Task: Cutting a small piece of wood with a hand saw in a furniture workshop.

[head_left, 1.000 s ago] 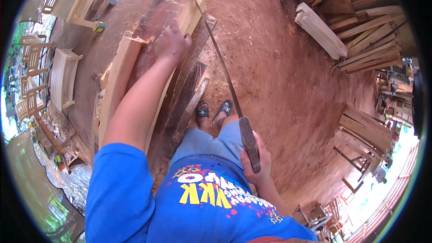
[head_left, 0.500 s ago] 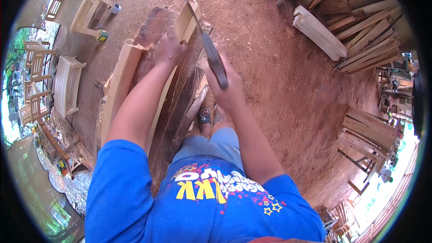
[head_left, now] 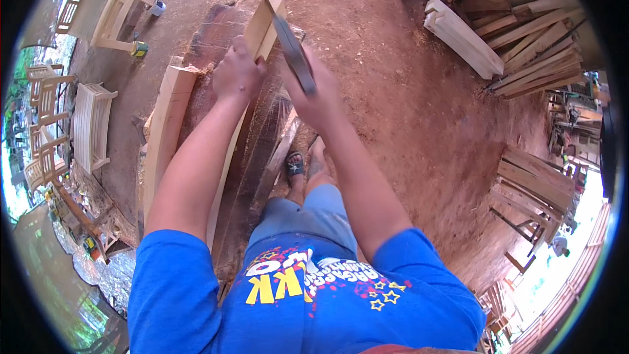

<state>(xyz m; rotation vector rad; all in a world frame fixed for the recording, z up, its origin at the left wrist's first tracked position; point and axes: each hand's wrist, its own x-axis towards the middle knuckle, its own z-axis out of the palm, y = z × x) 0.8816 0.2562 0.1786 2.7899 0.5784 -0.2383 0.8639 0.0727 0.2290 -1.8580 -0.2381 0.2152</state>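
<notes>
A pale wooden board (head_left: 264,23) stands on edge atop a dark, shaving-strewn wooden bench (head_left: 215,34), beside a thicker pale beam (head_left: 164,128). My left hand (head_left: 238,73) is closed on the board a little below its far end. My right hand (head_left: 312,95) grips the dark handle of a long saw (head_left: 293,52), whose thin blade points away from me over the board's far end, just right of my left hand; whether the blade touches the wood I cannot tell.
Pale wooden chairs (head_left: 47,85), a slatted table (head_left: 90,128) and small cans (head_left: 139,49) stand at left. At right are a notched white timber (head_left: 462,38), a big lumber pile (head_left: 531,39) and more stacked planks (head_left: 534,180). My feet (head_left: 295,162) are on shaving-scattered dirt.
My right hand has swung up and forward with the saw, from beside my hip to near the board's far end. My left hand stays on the board.
</notes>
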